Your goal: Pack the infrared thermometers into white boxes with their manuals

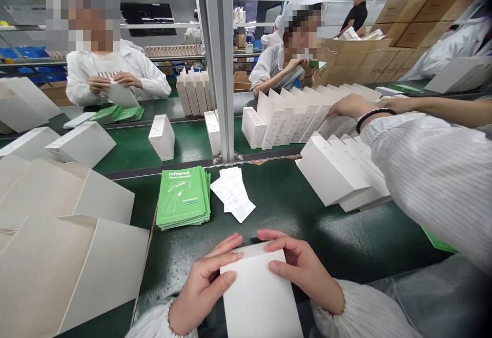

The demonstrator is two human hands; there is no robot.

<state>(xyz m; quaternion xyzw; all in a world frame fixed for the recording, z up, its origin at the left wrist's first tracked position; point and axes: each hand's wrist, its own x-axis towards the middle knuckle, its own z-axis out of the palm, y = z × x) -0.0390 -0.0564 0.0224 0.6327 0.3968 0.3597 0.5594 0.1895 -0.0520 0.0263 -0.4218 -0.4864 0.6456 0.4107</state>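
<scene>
Curved fingers [227, 278] of both hands pinch the top edges of a smooth, white rectangular carton [261, 294]

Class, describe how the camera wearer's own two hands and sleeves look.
The left hand and right hand are ungloved, with no ring or bracelet visible. Loose white cloth sleeves reach the wrists, where they gather into puckered cuffs. No markings show.

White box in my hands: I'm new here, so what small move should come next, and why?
Probably press lightly along the top edge of the white box: the left hand and right hand hold it at both sides, thumbs on its broad face, fingers by the top. I cannot tell whether it is fully shut.
</scene>
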